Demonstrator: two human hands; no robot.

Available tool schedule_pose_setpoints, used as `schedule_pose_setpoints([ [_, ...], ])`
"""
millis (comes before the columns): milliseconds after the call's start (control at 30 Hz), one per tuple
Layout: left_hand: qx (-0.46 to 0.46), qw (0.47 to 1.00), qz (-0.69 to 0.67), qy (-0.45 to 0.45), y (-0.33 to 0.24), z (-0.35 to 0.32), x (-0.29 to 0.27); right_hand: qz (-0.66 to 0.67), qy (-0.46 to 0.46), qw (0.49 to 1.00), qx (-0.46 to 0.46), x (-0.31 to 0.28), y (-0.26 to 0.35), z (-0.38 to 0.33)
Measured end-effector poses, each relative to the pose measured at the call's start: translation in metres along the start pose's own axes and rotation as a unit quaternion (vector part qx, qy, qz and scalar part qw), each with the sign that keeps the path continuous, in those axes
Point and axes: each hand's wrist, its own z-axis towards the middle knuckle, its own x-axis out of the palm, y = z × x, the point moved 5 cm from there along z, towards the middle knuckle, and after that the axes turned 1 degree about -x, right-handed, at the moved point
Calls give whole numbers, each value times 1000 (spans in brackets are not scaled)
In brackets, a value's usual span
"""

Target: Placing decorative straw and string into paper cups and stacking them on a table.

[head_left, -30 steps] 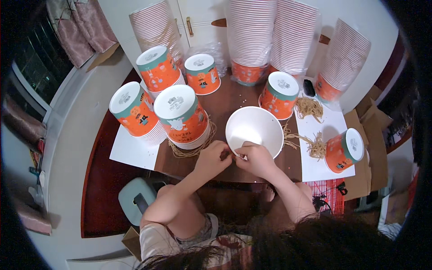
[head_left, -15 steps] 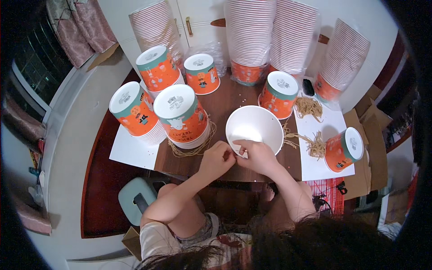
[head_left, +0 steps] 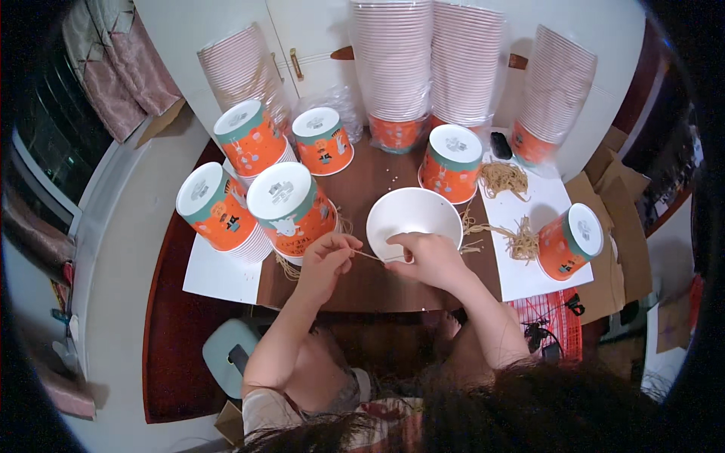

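A white-lined paper bucket [head_left: 414, 204] stands mouth-up at the table's middle. My right hand [head_left: 429, 258] is closed at its near rim, the index finger bent over the edge inside. A thin tan cord [head_left: 368, 256] runs taut from that rim to my left hand [head_left: 329, 263], which pinches its other end just left of the bucket. Whether the right fingers also grip the cord is hidden. Close to my left hand, an orange and green bucket stack [head_left: 296, 215] stands upside down with loops of tan cord around its foot.
More upturned orange buckets [head_left: 325, 143] stand at the left and back. Tall bagged bucket stacks [head_left: 393, 60] line the white cabinet. At right, bundles of tan cord [head_left: 504, 179] and a tilted bucket [head_left: 570, 243] lie on white sheets beside a cardboard box [head_left: 615, 249].
My left hand has moved left and slightly up, away from my right hand, drawing the cord out between them. My right hand stays at the bucket's near rim. The whole view has shifted slightly.
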Motion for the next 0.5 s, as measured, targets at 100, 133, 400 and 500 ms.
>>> schedule_pose_setpoints([
  [100, 19, 996, -77, 27, -9, 1, 17, 32, -29, 999, -24, -1, 5, 5],
  [133, 22, 999, -30, 21, -10, 2, 21, 61, -34, 997, -36, 0, 8, 6],
  [400, 88, 976, 191, -57, 3, 21, 27, 254, -67, 965, -13, 9, -16, 19],
  [500, 40, 978, 198, -51, 12, 23, 24, 288, -23, 957, 13, 13, -21, 20],
])
